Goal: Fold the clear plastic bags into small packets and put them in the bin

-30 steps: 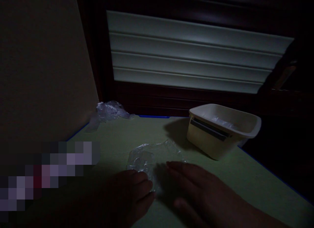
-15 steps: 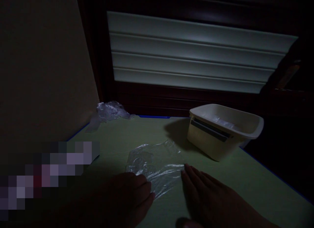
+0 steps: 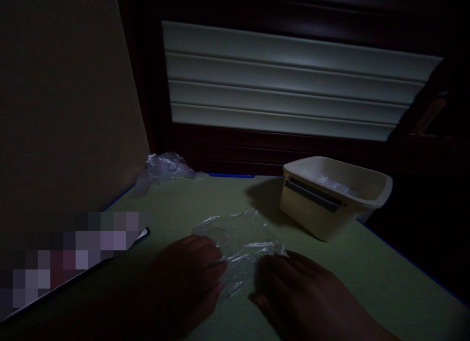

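A clear, wrinkled plastic bag (image 3: 235, 231) lies spread on the green tabletop (image 3: 220, 196) in front of me. My left hand (image 3: 194, 270) is at its left edge, fingers bent and closed on the film; the fingertips are partly lost in shadow. On the bag's right edge rests my right hand (image 3: 293, 287), its fingers lying over the film and the thumb held apart. The film is bunched up around the right fingertips. Dim light hides much of both palms.
A cream plastic bin (image 3: 312, 208) with clear film inside stands at the back right, near the table's blue edge. Crumpled clear plastic (image 3: 165, 167) lies in the back left corner. A blurred-out flat item (image 3: 88, 253) lies at the left, beside the wall. A louvred panel rises behind.
My right hand has slid left over the bag, bunching the film and closing the distance to my left hand. The left hand has shifted slightly up and left.
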Available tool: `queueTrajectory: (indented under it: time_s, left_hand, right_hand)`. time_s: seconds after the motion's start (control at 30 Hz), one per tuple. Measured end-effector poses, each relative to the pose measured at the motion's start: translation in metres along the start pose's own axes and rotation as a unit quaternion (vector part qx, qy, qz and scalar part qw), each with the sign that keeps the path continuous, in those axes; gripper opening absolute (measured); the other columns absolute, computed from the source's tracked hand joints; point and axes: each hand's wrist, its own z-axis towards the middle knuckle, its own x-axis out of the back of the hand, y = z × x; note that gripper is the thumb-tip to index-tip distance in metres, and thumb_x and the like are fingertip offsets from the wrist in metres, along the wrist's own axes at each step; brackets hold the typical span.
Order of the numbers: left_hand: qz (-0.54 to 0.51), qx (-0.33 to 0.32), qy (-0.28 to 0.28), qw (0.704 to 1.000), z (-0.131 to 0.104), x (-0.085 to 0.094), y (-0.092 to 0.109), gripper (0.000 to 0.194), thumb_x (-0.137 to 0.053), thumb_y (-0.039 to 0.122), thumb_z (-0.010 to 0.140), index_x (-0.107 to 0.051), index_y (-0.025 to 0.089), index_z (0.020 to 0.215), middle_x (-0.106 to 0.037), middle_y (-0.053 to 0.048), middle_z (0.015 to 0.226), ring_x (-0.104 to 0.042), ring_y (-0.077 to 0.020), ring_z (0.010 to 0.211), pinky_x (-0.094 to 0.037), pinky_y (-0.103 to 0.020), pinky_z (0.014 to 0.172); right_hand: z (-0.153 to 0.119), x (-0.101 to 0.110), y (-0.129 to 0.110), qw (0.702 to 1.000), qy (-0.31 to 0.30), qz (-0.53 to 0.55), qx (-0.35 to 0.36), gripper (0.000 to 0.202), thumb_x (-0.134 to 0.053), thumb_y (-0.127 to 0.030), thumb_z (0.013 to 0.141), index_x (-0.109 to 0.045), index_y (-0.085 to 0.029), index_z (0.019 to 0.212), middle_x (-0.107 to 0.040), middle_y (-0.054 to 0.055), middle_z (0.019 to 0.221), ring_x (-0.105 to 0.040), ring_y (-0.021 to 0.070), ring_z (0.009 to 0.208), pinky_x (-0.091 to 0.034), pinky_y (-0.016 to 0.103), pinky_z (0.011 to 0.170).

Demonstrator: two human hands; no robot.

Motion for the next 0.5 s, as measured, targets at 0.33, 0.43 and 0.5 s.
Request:
queueTrajectory:
  time_s: [0.33, 0.43, 0.5]
  left_hand:
    - [-0.083, 0.072, 0.044, 0.993, -0.006, -0.008, -0.034, 0.030, -0.034, 0.017, 0.091, -0.062, 0.016, 0.082, -0.064, -0.007, 0.095, -0.058, -0.0171, 0.089, -0.047, -0.030, 0.076]
    - [-0.098, 0.049, 0.038, 0.993, -0.007, -0.010, -0.032, 0.027, -0.037, 0.018, 0.091, -0.063, 0.017, 0.086, -0.064, -0.007, 0.100, -0.057, -0.0179, 0.096, -0.047, -0.031, 0.081]
    - [-0.109, 0.030, 0.025, 0.993, -0.007, -0.011, -0.031, 0.026, -0.037, 0.019, 0.090, -0.063, 0.017, 0.088, -0.064, -0.007, 0.100, -0.056, -0.0182, 0.097, -0.046, -0.031, 0.083]
  right_hand:
    - [0.010, 0.020, 0.024, 0.991, -0.071, 0.106, -0.041, 0.021, -0.045, -0.018, 0.087, -0.064, -0.018, 0.076, -0.067, 0.005, 0.075, -0.060, 0.0167, 0.067, -0.044, 0.031, 0.070]
    - [0.014, 0.026, 0.033, 0.986, -0.093, 0.140, -0.009, 0.025, -0.043, -0.018, 0.089, -0.062, -0.018, 0.073, -0.065, 0.002, 0.070, -0.059, 0.0137, 0.064, -0.043, 0.030, 0.074]
    - [0.017, 0.025, 0.036, 0.985, -0.088, 0.146, 0.004, 0.024, -0.042, -0.018, 0.090, -0.063, -0.018, 0.077, -0.066, 0.002, 0.073, -0.059, 0.0137, 0.067, -0.043, 0.028, 0.073]
